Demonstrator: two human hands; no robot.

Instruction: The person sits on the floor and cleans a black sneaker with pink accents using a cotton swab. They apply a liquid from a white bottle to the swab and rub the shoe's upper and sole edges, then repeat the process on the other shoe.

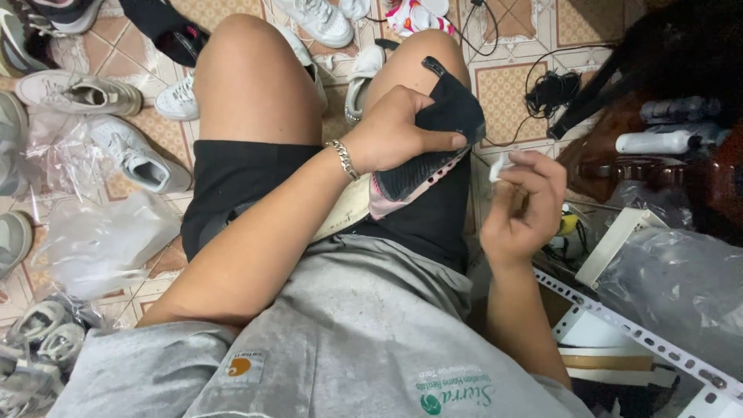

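Observation:
I sit with my knees up over a tiled floor. My left hand [395, 131], with a silver chain bracelet on the wrist, grips a black shoe [433, 151] that has a pink and white sole, pressing it against my right thigh. The thumb lies across the black upper. My right hand [522, 205] hovers just to the right of the shoe and pinches a small white piece [498, 168] between its fingertips. That white piece is apart from the shoe.
Several white and grey sneakers [135, 159] lie on the floor at left and ahead. Clear plastic bags [101, 240] sit at left. Black cables [549, 93], bottles [662, 141] and a perforated white metal rail [642, 337] crowd the right.

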